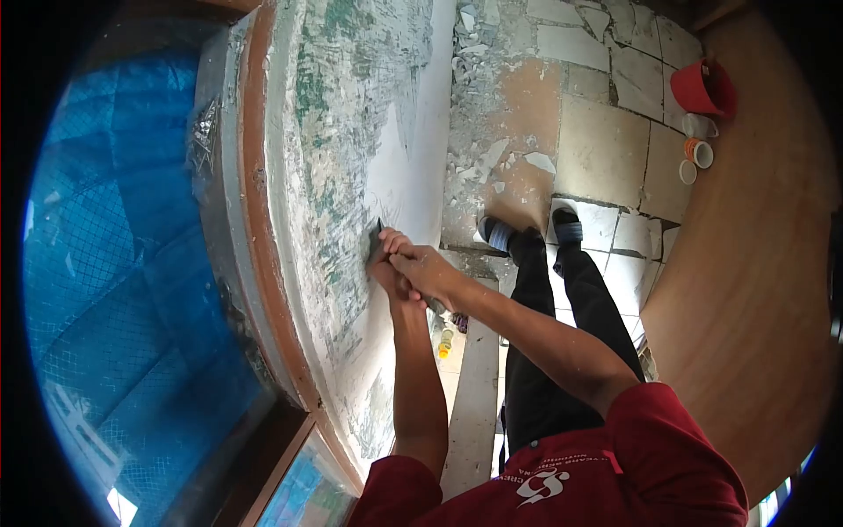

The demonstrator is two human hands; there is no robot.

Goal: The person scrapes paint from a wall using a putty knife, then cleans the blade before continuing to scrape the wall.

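Both hands are closed together on a scraper point(435, 305) at the wall point(342, 158). Its dark tip points up by the wall's surface, and the handle end sticks out below my fingers. My left hand point(392, 277) is wrapped round it, nearest the wall. Partly over the left one, my right hand point(427, 269) grips from the right side. Most of the tool is hidden by the fingers. The wall has patchy green and grey old paint, with a smooth white area beside the hands.
Paint flakes point(492, 158) lie along the wall's foot on cracked floor tiles point(601, 145). A red bucket point(702, 88), a white cup point(700, 126) and an orange-and-white container point(700, 154) stand at the right by a wooden panel point(746, 263). A window with blue sheeting point(132, 220) is on the left.
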